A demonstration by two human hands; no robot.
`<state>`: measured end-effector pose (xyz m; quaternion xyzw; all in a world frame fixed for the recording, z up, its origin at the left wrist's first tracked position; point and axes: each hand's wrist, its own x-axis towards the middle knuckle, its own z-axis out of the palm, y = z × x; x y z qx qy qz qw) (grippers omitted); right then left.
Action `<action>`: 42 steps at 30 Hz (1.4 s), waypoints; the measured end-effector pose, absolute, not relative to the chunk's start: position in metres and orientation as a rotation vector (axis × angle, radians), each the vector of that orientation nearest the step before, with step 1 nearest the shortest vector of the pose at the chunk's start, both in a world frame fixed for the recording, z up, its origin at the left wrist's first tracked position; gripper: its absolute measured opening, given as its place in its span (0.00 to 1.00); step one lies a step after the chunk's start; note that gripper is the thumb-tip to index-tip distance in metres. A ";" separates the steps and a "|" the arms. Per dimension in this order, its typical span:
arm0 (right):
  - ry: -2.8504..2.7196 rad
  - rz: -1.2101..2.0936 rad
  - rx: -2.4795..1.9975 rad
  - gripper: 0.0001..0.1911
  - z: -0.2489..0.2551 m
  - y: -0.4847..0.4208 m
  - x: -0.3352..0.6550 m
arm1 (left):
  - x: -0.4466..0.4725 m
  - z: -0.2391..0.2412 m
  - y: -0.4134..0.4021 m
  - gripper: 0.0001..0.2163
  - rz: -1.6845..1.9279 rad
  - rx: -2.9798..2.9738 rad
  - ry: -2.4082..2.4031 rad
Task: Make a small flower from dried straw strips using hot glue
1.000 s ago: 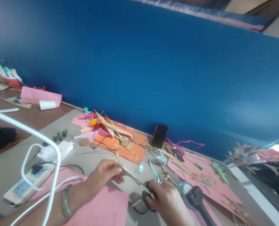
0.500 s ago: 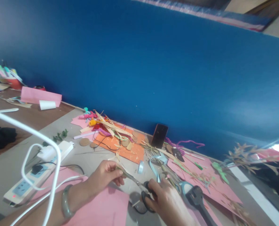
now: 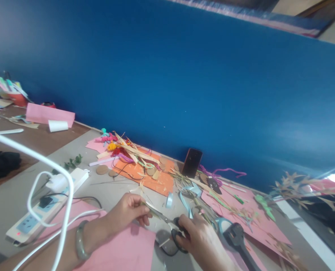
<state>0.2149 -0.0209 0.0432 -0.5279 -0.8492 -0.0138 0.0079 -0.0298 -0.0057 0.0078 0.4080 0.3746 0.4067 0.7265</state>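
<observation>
One left hand (image 3: 131, 210) and one right hand (image 3: 200, 237) made two, with one pair of scissors (image 3: 166, 219). There were one bangle (image 3: 79, 241), one phone (image 3: 192, 162), one power strip (image 3: 25, 226), one white plug (image 3: 56, 183), one black plug (image 3: 45, 201), one orange sheet (image 3: 164, 186), one red cup (image 3: 18, 99) and one white cylinder (image 3: 58, 126). Round brown discs (image 3: 102, 169) numbered at least three.

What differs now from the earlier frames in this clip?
The left hand has shifted very slightly right and nearer the person, along the scissors. Nothing was visibly taken hold of or let go. The right hand still holds the scissors; the phone and orange sheet stayed put.
</observation>
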 end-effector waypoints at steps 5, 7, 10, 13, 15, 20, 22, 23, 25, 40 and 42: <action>-2.636 0.001 -1.660 0.03 0.041 -0.021 0.211 | -0.029 0.010 -0.006 0.10 0.875 0.901 0.819; -2.641 0.035 -1.671 0.03 0.041 -0.022 0.209 | -0.028 0.010 -0.007 0.11 0.855 0.909 0.820; -2.652 0.053 -1.694 0.04 0.043 -0.021 0.206 | -0.027 0.006 -0.007 0.11 0.844 0.913 0.817; -2.665 0.075 -1.726 0.04 0.043 -0.019 0.206 | -0.026 0.002 -0.006 0.11 0.846 0.910 0.807; -2.665 0.086 -1.744 0.04 0.042 -0.019 0.206 | -0.025 0.001 -0.005 0.12 0.848 0.904 0.811; -2.680 0.110 -1.745 0.05 0.038 -0.017 0.205 | -0.024 -0.001 -0.005 0.12 0.830 0.893 0.793; -2.683 0.151 -1.759 0.05 0.037 -0.016 0.204 | -0.023 -0.003 -0.006 0.12 0.819 0.895 0.791; -2.684 0.179 -1.767 0.05 0.036 -0.016 0.204 | -0.023 -0.003 -0.006 0.12 0.813 0.896 0.788; -2.686 0.221 -1.779 0.05 0.035 -0.015 0.205 | -0.022 -0.005 -0.006 0.12 0.800 0.887 0.788; -2.687 0.230 -1.803 0.05 0.027 -0.015 0.209 | -0.021 -0.019 -0.006 0.14 0.743 0.875 0.812; -2.690 0.227 -1.803 0.05 0.026 -0.015 0.210 | -0.021 -0.020 -0.006 0.14 0.737 0.877 0.820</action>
